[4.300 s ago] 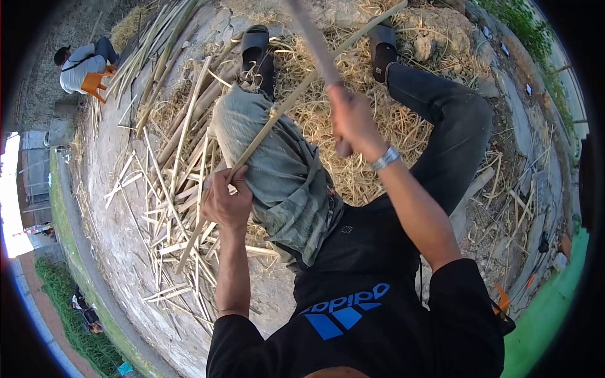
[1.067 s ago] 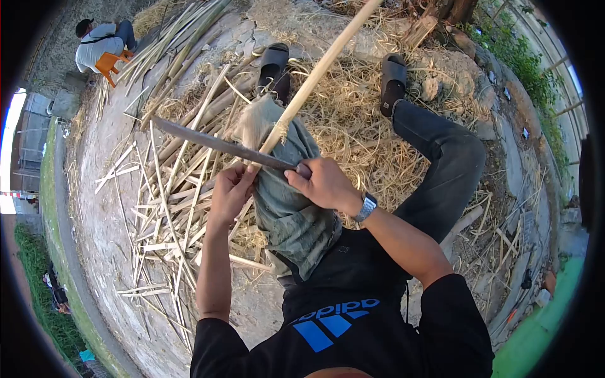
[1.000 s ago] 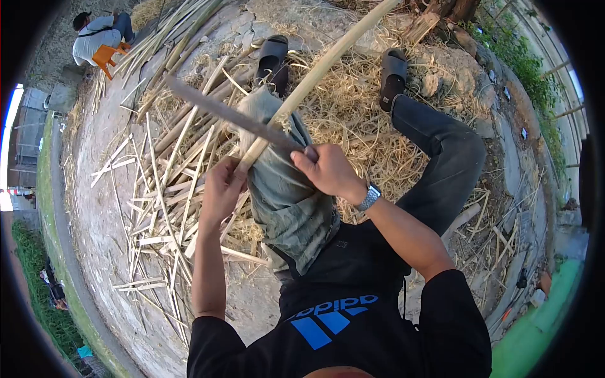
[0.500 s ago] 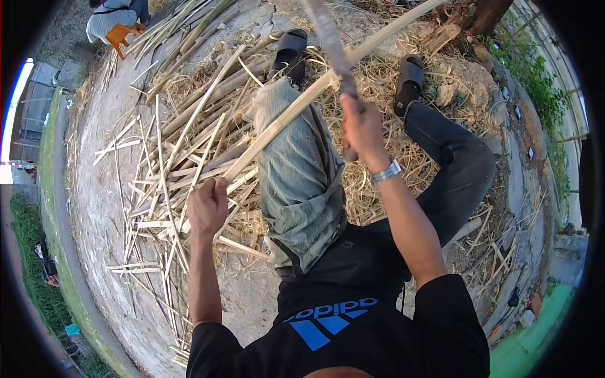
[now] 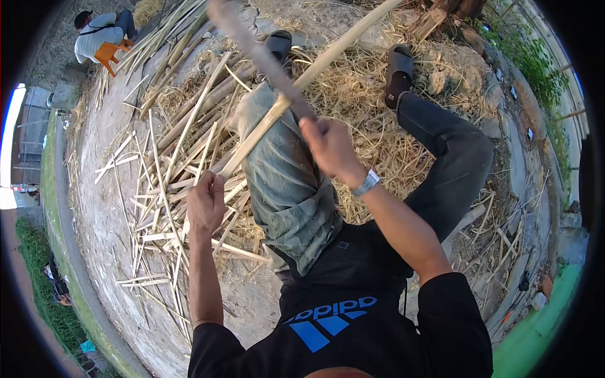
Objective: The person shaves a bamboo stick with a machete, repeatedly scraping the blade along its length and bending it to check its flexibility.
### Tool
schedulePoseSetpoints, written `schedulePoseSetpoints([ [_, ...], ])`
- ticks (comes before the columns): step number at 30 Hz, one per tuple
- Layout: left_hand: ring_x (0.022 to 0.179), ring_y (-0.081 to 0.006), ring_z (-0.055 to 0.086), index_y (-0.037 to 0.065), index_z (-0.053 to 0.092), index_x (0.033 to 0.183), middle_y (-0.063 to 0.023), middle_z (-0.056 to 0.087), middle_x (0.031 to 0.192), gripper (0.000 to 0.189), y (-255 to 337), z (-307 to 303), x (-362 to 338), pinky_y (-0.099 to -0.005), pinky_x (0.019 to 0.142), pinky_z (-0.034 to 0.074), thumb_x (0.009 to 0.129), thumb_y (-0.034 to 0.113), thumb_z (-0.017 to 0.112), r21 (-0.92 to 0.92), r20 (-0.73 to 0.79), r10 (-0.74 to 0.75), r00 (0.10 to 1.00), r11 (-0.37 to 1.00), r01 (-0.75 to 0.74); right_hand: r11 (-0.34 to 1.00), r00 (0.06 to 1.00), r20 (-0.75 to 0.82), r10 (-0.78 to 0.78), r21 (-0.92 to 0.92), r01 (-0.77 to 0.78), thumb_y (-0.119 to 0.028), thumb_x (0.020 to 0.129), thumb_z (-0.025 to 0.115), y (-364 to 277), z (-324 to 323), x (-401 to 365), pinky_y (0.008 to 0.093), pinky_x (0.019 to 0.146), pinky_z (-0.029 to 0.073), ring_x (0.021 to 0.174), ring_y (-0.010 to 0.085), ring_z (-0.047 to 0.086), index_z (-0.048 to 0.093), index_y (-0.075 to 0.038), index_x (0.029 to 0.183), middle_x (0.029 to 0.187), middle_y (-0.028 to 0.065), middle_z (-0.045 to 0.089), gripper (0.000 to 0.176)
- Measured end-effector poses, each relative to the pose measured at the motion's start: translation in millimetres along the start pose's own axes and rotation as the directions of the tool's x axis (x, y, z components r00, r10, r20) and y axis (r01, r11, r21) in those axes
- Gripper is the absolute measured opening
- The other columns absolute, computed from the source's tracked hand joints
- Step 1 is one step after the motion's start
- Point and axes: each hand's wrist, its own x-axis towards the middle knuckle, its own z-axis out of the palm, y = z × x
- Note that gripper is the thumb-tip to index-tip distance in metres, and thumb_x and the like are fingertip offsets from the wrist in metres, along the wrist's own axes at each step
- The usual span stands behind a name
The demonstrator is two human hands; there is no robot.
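Note:
My left hand (image 5: 207, 200) is closed round the near end of a long, pale bamboo strip (image 5: 337, 49). The strip slants up and away to the right, across a grey-green cloth (image 5: 277, 176) that covers my left leg. In my right hand (image 5: 334, 148) is a long knife with a dull, brownish blade (image 5: 255, 57), fingers wrapped round its handle. The blade points up and left and crosses the strip just beyond my knee. A silver watch (image 5: 365, 183) sits on my right wrist.
Split bamboo pieces (image 5: 189, 138) lie heaped left of my leg. Curly shavings (image 5: 368, 151) cover the ground between my feet. At the far left a person (image 5: 101, 38) sits on an orange chair (image 5: 112, 57). A tree stump (image 5: 435, 19) and stones lie ahead.
My right hand and the knife have moved left and slightly down toward me, and the blade now tilts further left. My left hand keeps its grip on the strip, nearly in place.

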Motion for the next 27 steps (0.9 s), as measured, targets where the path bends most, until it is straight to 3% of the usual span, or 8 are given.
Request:
schedulePoseSetpoints([
  [6,0.048,-0.0199,0.037,0.001,0.052,0.074,-0.0128,0.043,0.052,0.048,-22,-7,-18,-0.0395,0.048,0.031,0.107,0.036,0.055,-0.055,0.016,0.024,1.0,0.998,-0.023,0.998,0.997,-0.07,0.017,-0.058,-0.021,-0.053,0.098,0.061,12,-46,17,0.0379,0.044,0.038,0.042,0.0206,0.052,0.055,-0.004,0.059,0.046,0.0043,0.05,0.063],
  [11,0.046,-0.0206,0.039,0.001,0.057,0.076,-0.0119,0.045,0.05,0.045,3,-6,-16,-0.0406,0.047,0.031,0.106,0.034,0.057,-0.002,0.012,0.005,1.0,1.0,-0.005,0.953,0.944,-0.212,0.253,0.223,-0.206,-0.06,0.1,0.055,41,-79,61,0.033,0.032,0.036,0.032,0.0165,0.053,0.054,-0.008,0.056,0.042,-0.0006,0.048,0.068],
  [12,0.045,-0.0218,0.04,0.001,0.058,0.077,-0.0123,0.045,0.05,0.043,17,-4,-9,-0.0414,0.048,0.031,0.104,0.034,0.059,0.035,0.014,0.012,1.0,0.999,-0.013,0.95,0.948,-0.075,0.309,0.07,-0.304,-0.058,0.1,0.055,11,-50,28,0.0358,0.039,0.041,0.038,0.0188,0.055,0.054,-0.006,0.057,0.045,0.001,0.05,0.068],
  [13,0.045,-0.0223,0.04,0.001,0.059,0.077,-0.0118,0.045,0.05,0.042,36,-9,-4,-0.0413,0.048,0.031,0.104,0.033,0.06,0.065,0.013,-0.037,0.999,0.997,0.036,0.996,0.999,0.052,0.003,-0.084,0.001,-0.055,0.101,0.056,15,-19,2,0.0382,0.05,0.045,0.047,0.0217,0.058,0.054,-0.005,0.059,0.048,0.0028,0.053,0.066],
  [16,0.044,-0.022,0.04,0.001,0.06,0.077,-0.0107,0.046,0.049,0.041,39,-9,-8,-0.0408,0.047,0.031,0.104,0.031,0.061,0.076,0.028,-0.028,0.999,0.997,0.026,0.99,0.972,0.222,0.074,-0.135,-0.045,-0.052,0.101,0.057,-1,15,-42,0.0394,0.059,0.047,0.053,0.024,0.058,0.054,-0.003,0.059,0.05,0.0042,0.054,0.064],
  [20,0.041,-0.0189,0.038,0.001,0.06,0.075,-0.009,0.044,0.047,0.041,3,-19,-28,-0.0392,0.045,0.029,0.103,0.031,0.062,0.076,0.027,-0.031,0.999,0.997,0.029,0.911,0.924,-0.043,0.381,0.19,-0.367,-0.051,0.099,0.059,18,-63,12,0.0353,0.041,0.041,0.04,0.0169,0.053,0.052,-0.006,0.058,0.048,0.0024,0.05,0.062],
  [24,0.041,-0.0171,0.037,0.0,0.059,0.073,-0.0084,0.043,0.047,0.041,7,-15,-26,-0.0387,0.045,0.027,0.102,0.029,0.063,0.063,0.013,0.025,1.0,0.998,-0.026,0.895,0.867,-0.285,0.409,0.308,-0.321,-0.046,0.102,0.056,36,-84,39,0.0344,0.035,0.038,0.037,0.014,0.053,0.05,-0.006,0.057,0.046,0.0004,0.048,0.061],
  [27,0.042,-0.0193,0.037,0.001,0.059,0.073,-0.0092,0.044,0.048,0.036,17,-12,-23,-0.0396,0.046,0.028,0.099,0.026,0.066,0.078,-0.04,0.045,0.998,0.996,-0.041,0.965,0.967,0.046,0.252,0.066,-0.255,-0.049,0.101,0.056,19,-24,-23,0.0381,0.048,0.042,0.047,0.0177,0.057,0.055,-0.003,0.063,0.05,0.0047,0.054,0.059],
])
